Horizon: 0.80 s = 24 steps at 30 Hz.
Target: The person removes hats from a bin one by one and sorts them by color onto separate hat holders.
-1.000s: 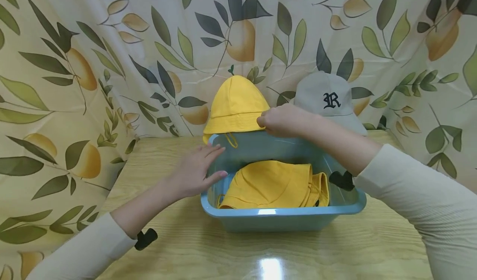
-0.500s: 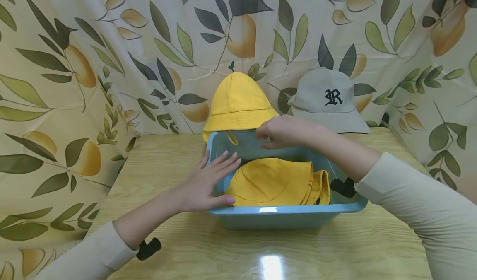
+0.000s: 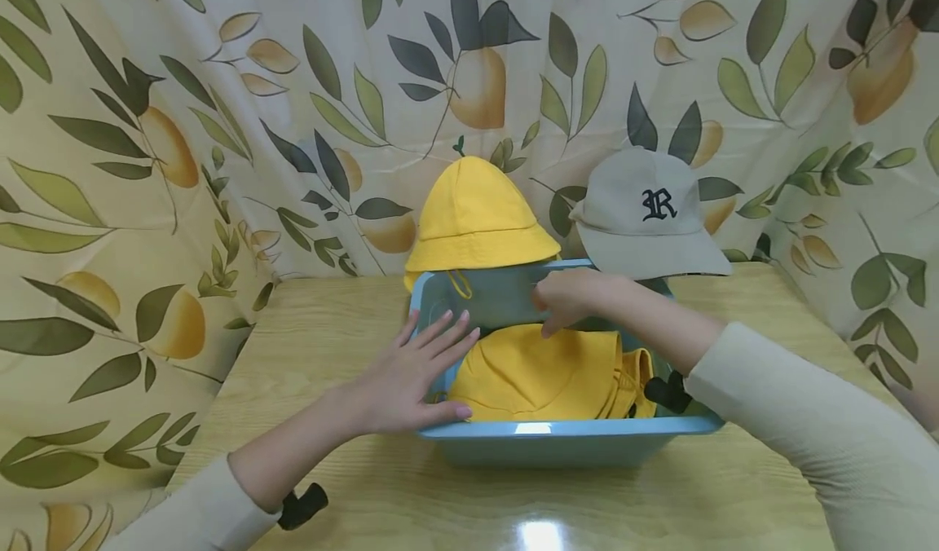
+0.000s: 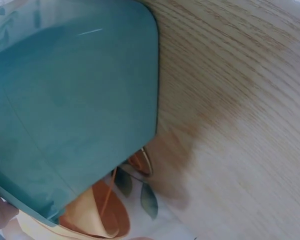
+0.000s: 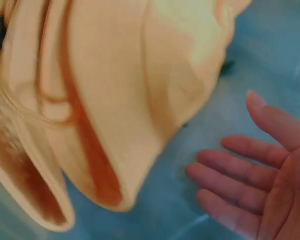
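Yellow cloth bucket hats [image 3: 535,376] lie on their side inside a blue plastic basin [image 3: 579,430]; their layered brims and a cord show in the right wrist view, but how many there are I cannot tell. My right hand [image 3: 579,297] reaches into the basin just behind them. In the right wrist view, that hand [image 5: 250,180] has straight fingers and holds nothing, apart from the hats. My left hand [image 3: 399,380] is spread over the basin's left side, thumb at the front rim. The basin's outer wall [image 4: 80,105] fills much of the left wrist view.
Behind the basin stands another yellow bucket hat [image 3: 477,217] with a small green sprout on top. Right of it sits a grey cap [image 3: 638,196] with a black letter R. Everything rests on a wooden table [image 3: 345,486], before a leaf-patterned curtain [image 3: 308,111].
My right hand has left the yellow hat at the back and moved down into the basin, its fingers loosening. My left hand has shifted right over the basin's left side and spread its fingers.
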Motion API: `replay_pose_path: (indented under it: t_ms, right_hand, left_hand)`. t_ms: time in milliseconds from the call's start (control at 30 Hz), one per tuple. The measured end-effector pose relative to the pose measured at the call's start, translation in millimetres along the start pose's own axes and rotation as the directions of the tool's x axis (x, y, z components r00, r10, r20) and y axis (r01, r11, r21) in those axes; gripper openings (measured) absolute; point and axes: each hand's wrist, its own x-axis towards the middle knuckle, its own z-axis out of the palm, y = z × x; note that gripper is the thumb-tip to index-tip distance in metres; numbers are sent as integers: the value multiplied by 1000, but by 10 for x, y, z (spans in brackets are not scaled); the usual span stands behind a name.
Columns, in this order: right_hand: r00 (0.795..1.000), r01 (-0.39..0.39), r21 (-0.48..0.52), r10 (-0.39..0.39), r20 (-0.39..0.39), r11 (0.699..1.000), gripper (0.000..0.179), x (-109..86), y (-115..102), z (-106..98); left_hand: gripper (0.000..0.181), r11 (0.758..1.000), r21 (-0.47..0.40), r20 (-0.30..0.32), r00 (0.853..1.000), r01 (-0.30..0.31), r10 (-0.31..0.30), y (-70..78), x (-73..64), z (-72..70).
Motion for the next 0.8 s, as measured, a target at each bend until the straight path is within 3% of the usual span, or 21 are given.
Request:
replay_pose_path:
  t_ms: [100, 233, 433, 633, 800]
  right_hand:
    - [995, -40, 27, 37, 87, 999, 42, 41, 33, 40]
    - [974, -112, 10, 107, 197, 994, 30, 96, 79, 91]
    - [951, -158, 36, 143, 274, 987, 33, 152, 146, 206]
    - [950, -167, 173, 111, 293, 971, 25, 171, 183, 249]
    - [976, -62, 287, -3, 219, 956, 38, 160, 201, 221]
  left_hand:
    - [85, 1000, -8, -14, 1000, -3, 3, 3, -7, 18]
    - [85, 1000, -25, -35, 999, -5, 4, 10, -11, 25]
    - [95, 999, -41, -46, 999, 13, -15, 17, -2, 31]
    - [94, 998, -58, -55, 998, 12, -15, 12, -6, 35]
    - [93, 999, -39, -50, 998, 23, -25, 12, -18, 32]
